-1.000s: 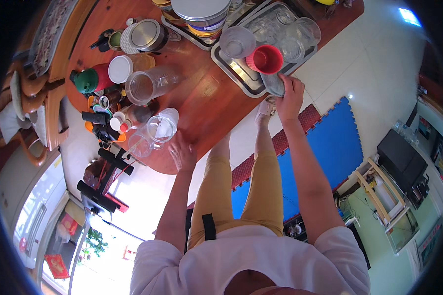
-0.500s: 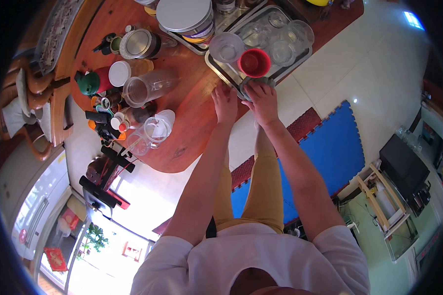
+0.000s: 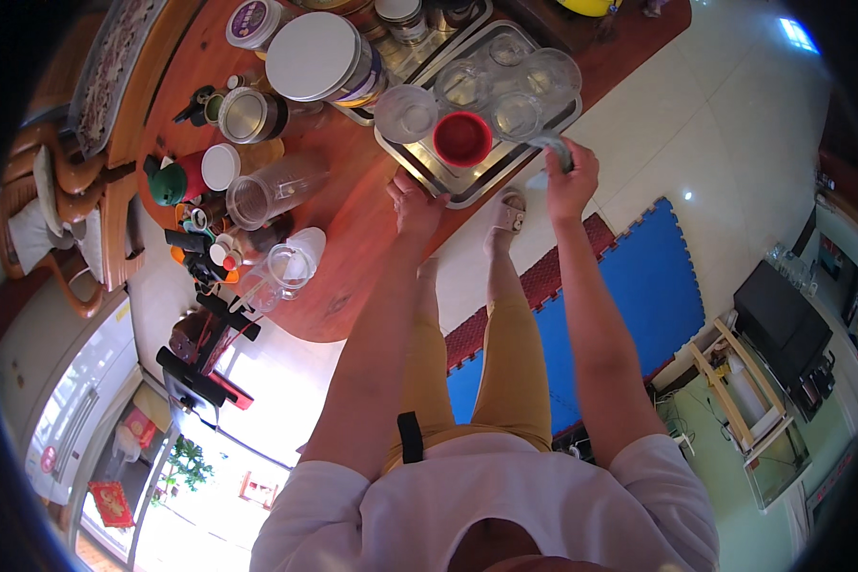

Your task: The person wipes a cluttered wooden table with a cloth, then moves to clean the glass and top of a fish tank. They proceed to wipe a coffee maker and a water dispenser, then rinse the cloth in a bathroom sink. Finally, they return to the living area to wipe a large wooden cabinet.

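A metal tray (image 3: 432, 178) sits at the table's near right edge. It carries a red cup (image 3: 462, 139), a clear plastic cup (image 3: 406, 113) and several clear glasses (image 3: 517, 115). At the tray's near left corner, my left hand (image 3: 415, 205) is curled against the rim, fingers bent. A grey-green cloth (image 3: 553, 150) is bunched in my right hand (image 3: 572, 181), beside the tray's right side. The cloth's upper end lies against the rim near the glasses. My right fingertips are partly hidden behind the cloth.
Left of the tray, a large white-lidded tub (image 3: 313, 57) and a clear plastic jar (image 3: 276, 191) stand on the wooden table (image 3: 353, 238). More jars and bottles crowd the table's left side. A blue foam mat (image 3: 629, 296) lies on the floor.
My right hand has moved with the cloth from the tray's near edge rightward along its side. My left hand stays at the near left corner. The view has shifted slightly.
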A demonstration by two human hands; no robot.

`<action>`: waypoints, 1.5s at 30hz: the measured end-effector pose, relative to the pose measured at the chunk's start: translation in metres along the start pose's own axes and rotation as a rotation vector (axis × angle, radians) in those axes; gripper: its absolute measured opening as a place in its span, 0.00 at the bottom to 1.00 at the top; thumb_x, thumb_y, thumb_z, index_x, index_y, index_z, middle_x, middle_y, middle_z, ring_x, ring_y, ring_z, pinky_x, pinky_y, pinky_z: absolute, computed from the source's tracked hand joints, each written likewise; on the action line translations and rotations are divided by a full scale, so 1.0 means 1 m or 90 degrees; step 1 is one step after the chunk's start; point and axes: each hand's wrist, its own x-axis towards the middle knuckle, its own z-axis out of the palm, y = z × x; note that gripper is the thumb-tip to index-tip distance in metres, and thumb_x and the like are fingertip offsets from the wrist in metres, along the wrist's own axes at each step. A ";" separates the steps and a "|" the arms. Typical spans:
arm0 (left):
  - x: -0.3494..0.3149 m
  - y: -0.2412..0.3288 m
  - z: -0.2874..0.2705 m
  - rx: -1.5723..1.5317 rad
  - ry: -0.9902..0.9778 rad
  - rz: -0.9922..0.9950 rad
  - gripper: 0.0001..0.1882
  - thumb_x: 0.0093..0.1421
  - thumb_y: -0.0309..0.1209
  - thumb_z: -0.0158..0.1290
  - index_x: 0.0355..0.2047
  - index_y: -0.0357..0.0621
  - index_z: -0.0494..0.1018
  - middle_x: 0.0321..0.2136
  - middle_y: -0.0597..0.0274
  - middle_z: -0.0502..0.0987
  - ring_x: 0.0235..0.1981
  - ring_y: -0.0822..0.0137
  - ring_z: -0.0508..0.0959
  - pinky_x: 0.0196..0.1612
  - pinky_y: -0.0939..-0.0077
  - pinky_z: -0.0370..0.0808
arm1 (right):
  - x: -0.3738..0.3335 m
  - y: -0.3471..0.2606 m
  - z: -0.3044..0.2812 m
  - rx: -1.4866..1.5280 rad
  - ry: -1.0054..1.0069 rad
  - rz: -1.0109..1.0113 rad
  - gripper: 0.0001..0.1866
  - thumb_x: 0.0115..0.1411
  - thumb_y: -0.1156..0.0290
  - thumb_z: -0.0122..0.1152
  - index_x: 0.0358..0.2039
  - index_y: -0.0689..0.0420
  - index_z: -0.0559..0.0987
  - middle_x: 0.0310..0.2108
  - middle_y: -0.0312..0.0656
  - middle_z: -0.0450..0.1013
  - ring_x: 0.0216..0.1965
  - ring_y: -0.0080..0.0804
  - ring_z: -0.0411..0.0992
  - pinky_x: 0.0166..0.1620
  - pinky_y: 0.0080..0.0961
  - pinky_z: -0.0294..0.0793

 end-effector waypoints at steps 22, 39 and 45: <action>0.003 0.008 -0.001 0.063 -0.022 -0.049 0.44 0.47 0.30 0.68 0.57 0.38 0.49 0.56 0.42 0.52 0.58 0.41 0.63 0.58 0.57 0.68 | 0.014 -0.004 0.012 -0.169 -0.200 -0.239 0.12 0.49 0.71 0.65 0.36 0.55 0.81 0.45 0.36 0.74 0.43 0.44 0.68 0.47 0.36 0.73; 0.034 -0.045 0.005 0.259 -0.144 0.046 0.40 0.50 0.40 0.65 0.61 0.50 0.59 0.54 0.45 0.52 0.59 0.46 0.51 0.61 0.59 0.63 | 0.054 0.025 0.007 0.040 -0.135 0.097 0.28 0.49 0.64 0.64 0.53 0.52 0.75 0.35 0.42 0.77 0.36 0.45 0.75 0.43 0.38 0.75; 0.037 -0.049 0.008 0.287 -0.126 0.042 0.43 0.47 0.41 0.65 0.61 0.52 0.58 0.56 0.46 0.51 0.60 0.46 0.51 0.61 0.60 0.63 | 0.099 0.027 -0.004 0.095 -0.307 0.204 0.43 0.48 0.61 0.63 0.67 0.42 0.60 0.35 0.46 0.78 0.37 0.49 0.78 0.41 0.40 0.76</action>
